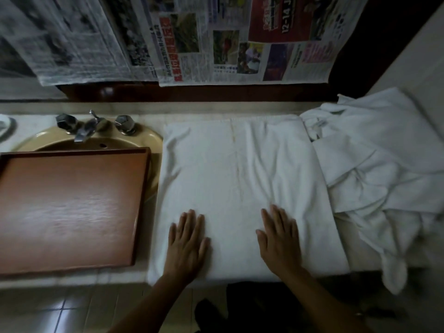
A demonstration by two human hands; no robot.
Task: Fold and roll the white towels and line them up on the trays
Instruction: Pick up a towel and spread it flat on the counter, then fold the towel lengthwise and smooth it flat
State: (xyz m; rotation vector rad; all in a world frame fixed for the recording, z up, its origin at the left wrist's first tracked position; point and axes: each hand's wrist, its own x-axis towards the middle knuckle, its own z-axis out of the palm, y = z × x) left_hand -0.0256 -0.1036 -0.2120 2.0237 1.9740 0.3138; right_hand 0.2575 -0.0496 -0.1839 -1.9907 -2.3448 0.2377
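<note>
Well to the left of the left hand, a brown tray (72,207) is laid across a beige sink (153,138); no rolled towel is seen on it. The left hand (188,241) is pressed flat, fingers straight and close together, on the near left part of a white towel (235,169) that is spread over the desk (72,281). The towel is seen stretching away from both hands toward the wall, with wrinkles mostly beyond the right hand. The right hand (280,239) is laid flat on the near part of the same towel, fingers straight and slightly spread; nothing is gripped by either hand. Further right of the right hand, a loose pile of white towels (384,164) is heaped, one end hanging over the desk edge. The task is judged to be near its start: one towel is apparently being smoothed, no roll is visible, and whether this towel is already doubled cannot be told. The pile is left to be folded, rolled and lined up.
</note>
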